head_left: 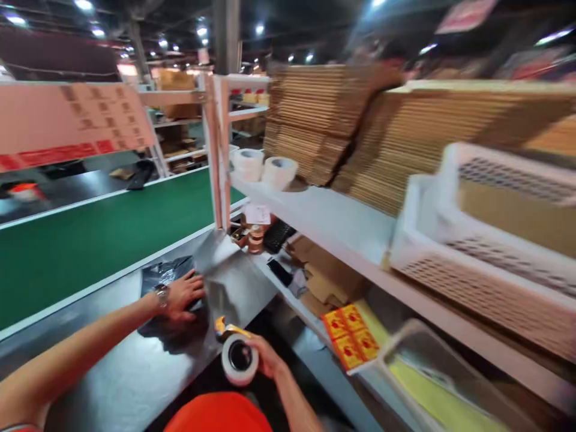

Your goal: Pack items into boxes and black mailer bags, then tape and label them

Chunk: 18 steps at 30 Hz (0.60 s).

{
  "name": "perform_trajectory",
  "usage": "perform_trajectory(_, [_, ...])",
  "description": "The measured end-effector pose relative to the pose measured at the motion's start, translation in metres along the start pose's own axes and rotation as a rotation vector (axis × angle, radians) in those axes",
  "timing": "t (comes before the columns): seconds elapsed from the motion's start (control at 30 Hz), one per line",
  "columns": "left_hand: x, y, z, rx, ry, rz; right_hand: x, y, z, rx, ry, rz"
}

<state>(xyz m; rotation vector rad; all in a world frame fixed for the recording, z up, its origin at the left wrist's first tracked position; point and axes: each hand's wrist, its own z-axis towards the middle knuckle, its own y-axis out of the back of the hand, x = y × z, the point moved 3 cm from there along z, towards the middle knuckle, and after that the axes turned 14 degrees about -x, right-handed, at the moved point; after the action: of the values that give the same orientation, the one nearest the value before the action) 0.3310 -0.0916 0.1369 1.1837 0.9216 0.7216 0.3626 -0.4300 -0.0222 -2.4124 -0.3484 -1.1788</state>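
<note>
My left hand (pixel 183 295), with a watch at its wrist, lies flat with fingers spread on a black plastic bag (pixel 168 327) on the metal table (pixel 105 366). What is inside the bag cannot be seen. In my right hand (pixel 265 355) is a tape dispenser (pixel 234 329) with a yellow-orange frame and a large white roll of tape (pixel 240 360). It is held beside the table's near edge, apart from the bag. My right fingers are closed round the dispenser and partly hidden behind it.
A green conveyor belt (pixel 103 240) runs along the table's far side. On the white shelf (pixel 342 216) at right stand tape rolls (pixel 279 171), stacked flat cardboard (pixel 310 120) and white plastic baskets (pixel 486 264). Red-and-yellow boxes (pixel 351 336) and a phone-like black object (pixel 279 272) lie below.
</note>
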Motion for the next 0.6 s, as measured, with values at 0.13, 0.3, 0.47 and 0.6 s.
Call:
perform_trajectory(0.13, [0.009, -0.007, 0.016, -0.012, 0.235, 0.043, -0.030, -0.002, 0.014, -0.068, -0.091, 0.168])
perform_trajectory(0.3, [0.031, -0.010, 0.069, -0.183, 0.829, 0.189, -0.030, 0.008, 0.003, -0.121, -0.070, 0.122])
perform_trajectory(0.47, [0.050, -0.012, 0.095, -0.283, 1.139, 0.237, -0.035, -0.010, -0.012, 0.123, -0.043, -0.085])
perform_trajectory(0.6, [0.052, -0.015, 0.097, -0.332, 1.168, 0.256, -0.025, -0.053, 0.008, 0.231, 0.003, -0.138])
